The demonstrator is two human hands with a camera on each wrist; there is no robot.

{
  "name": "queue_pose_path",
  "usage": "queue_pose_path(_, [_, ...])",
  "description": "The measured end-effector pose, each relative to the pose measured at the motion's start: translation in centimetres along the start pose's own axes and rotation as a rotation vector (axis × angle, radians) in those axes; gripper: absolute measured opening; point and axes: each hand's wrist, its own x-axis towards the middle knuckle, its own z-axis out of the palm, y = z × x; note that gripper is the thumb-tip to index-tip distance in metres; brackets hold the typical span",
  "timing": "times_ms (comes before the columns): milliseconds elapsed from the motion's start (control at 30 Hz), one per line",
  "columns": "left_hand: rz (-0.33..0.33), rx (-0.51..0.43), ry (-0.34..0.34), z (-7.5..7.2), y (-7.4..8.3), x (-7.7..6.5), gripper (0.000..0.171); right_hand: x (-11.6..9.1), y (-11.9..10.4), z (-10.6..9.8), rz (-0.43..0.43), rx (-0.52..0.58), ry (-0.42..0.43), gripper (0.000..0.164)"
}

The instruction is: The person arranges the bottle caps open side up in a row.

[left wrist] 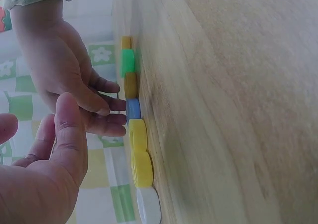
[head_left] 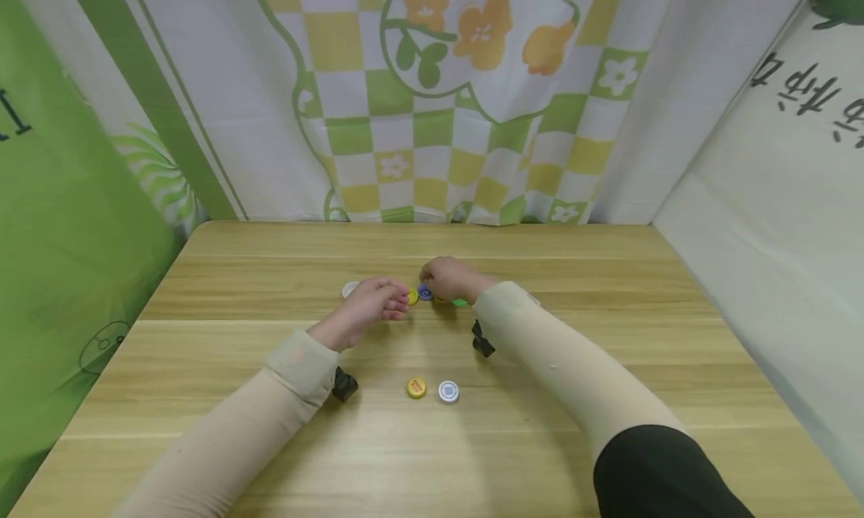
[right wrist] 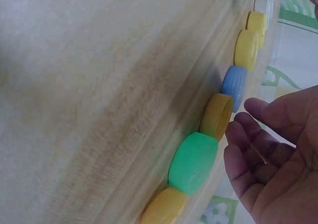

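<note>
A row of bottle caps runs along the table. Its blue cap (right wrist: 235,87) sits between a yellow cap (right wrist: 246,50) and a darker yellow cap (right wrist: 217,115). Further along come a green cap (right wrist: 194,163) and an orange-yellow cap (right wrist: 165,206); at the other end are a second yellow cap (left wrist: 142,169) and white caps (left wrist: 148,205). My right hand (head_left: 454,278) is just beside the blue cap, fingers loosely bent; whether the fingertips touch it I cannot tell. My left hand (head_left: 370,302) hovers by the yellow caps, its fingers relaxed and holding nothing.
Nearer to me on the wooden table (head_left: 553,458) lie a yellow cap (head_left: 416,387) with red print and a white cap (head_left: 448,391) with a square mark. A patterned curtain (head_left: 466,128) hangs behind the table's far edge.
</note>
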Motion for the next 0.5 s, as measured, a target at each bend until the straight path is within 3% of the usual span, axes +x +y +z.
queue_pose_path(500, [-0.026, 0.022, -0.013, 0.03, -0.7, 0.6, 0.036, -0.09, 0.24, 0.72, -0.021, -0.005, 0.0, 0.035])
